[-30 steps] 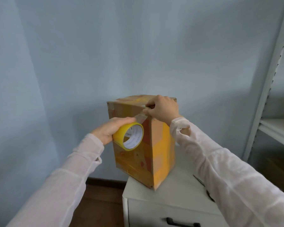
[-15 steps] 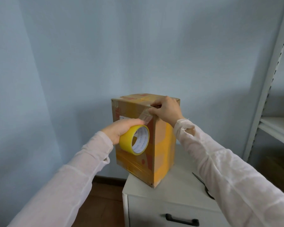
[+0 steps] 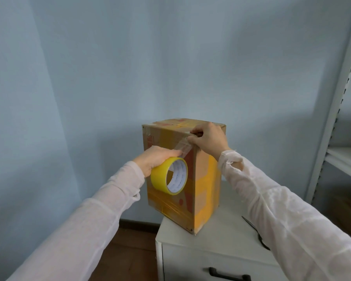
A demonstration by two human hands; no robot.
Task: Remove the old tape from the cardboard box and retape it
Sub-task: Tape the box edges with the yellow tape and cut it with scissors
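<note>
A tall cardboard box [image 3: 206,179] with yellow and brown tape patches stands upright on a white cabinet [image 3: 221,246]. My left hand [image 3: 156,157] grips a yellow tape roll [image 3: 169,175] in front of the box's left face. A clear strip of tape [image 3: 182,147] runs from the roll up to the box's near top corner. My right hand [image 3: 208,138] pinches the strip's end against that top edge.
Dark scissors [image 3: 255,233] lie on the cabinet top to the right of the box, partly hidden by my right sleeve. A black drawer handle [image 3: 229,275] is on the cabinet front. A white metal shelf [image 3: 344,161] stands at the right. A blue wall is behind.
The roll in my left hand has moved slightly away from the corner, and the pulled strip is a little longer. My right hand stays at the top edge.
</note>
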